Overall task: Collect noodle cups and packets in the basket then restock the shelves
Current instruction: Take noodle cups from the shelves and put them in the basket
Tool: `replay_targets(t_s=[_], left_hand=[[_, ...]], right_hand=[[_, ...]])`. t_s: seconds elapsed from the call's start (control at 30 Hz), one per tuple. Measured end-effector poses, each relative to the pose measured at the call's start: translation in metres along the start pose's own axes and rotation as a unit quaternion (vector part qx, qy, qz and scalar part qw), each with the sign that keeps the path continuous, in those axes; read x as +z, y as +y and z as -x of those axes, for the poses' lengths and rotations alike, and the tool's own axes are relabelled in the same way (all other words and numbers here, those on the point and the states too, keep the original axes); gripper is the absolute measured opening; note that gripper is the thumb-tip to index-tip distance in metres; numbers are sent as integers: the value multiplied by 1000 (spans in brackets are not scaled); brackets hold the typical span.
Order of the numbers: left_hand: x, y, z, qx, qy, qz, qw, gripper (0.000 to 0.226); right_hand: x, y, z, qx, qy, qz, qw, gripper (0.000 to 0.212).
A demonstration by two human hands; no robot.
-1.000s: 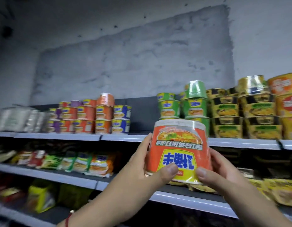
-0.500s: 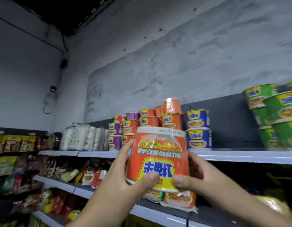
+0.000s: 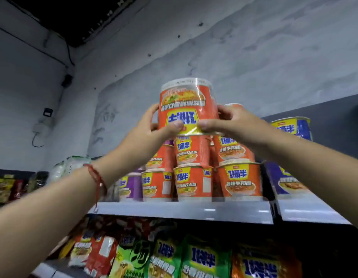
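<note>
An orange noodle cup [image 3: 185, 101] with a yellow and blue label is turned upside down and held high against the top of the orange cup stack [image 3: 196, 169]. My left hand [image 3: 152, 131] grips its left side, thumb across the front. My right hand [image 3: 226, 123] grips its right side the same way. The cup's lower edge sits just over the topmost stacked cup; whether it touches is unclear. The stack stands on the top shelf [image 3: 184, 211]. No basket is in view.
Blue cups [image 3: 290, 157] stand right of the stack and purple cups [image 3: 134, 185] left of it. White packets [image 3: 67, 167] lie further left. Noodle packets [image 3: 170, 257] fill the shelf below. A grey wall rises behind.
Both hands have lifted the orange cup from below shelf height up to the top of the orange stack, and the view has closed in on that stack.
</note>
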State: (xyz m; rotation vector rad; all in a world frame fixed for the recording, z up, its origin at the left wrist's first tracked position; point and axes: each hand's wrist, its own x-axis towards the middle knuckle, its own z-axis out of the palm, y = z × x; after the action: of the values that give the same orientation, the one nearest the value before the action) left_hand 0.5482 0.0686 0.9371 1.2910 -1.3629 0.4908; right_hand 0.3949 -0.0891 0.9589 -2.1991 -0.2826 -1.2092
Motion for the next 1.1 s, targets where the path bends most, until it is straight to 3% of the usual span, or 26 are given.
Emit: replay_targets(t_s=[0.1,0.23,0.4,0.43,0.53,0.7,0.87,1.0,1.1], left_hand=[[1,-25,-68,20,12,-25,999,43],[4,-65,-137,-41,-20,-12,999,34],[16,-112,-179,-144,-77,70,984,39],[19,-121,-184,-142,-86,71,983,37],[31,-138,-193,-130,-118,67,982,37],[48,-171,-211,-37,-44,-50,997,57],[51,-179,-207,45,50,-143,987,79],[48,-161,-142,175,137,-52,974,61],[66,-146,-58,226,48,50,972,45]], right_hand=[[-8,25,-66,4,27,12,1000,65],[-6,58,-128,51,50,44,996,58],[8,89,-164,124,83,124,981,86],[13,91,-165,130,77,151,977,84],[25,96,-170,159,56,238,957,49],[41,101,-178,170,101,410,890,61],[55,100,-165,132,152,436,877,53],[53,83,-111,55,186,424,885,57],[43,66,-23,42,173,392,903,44]])
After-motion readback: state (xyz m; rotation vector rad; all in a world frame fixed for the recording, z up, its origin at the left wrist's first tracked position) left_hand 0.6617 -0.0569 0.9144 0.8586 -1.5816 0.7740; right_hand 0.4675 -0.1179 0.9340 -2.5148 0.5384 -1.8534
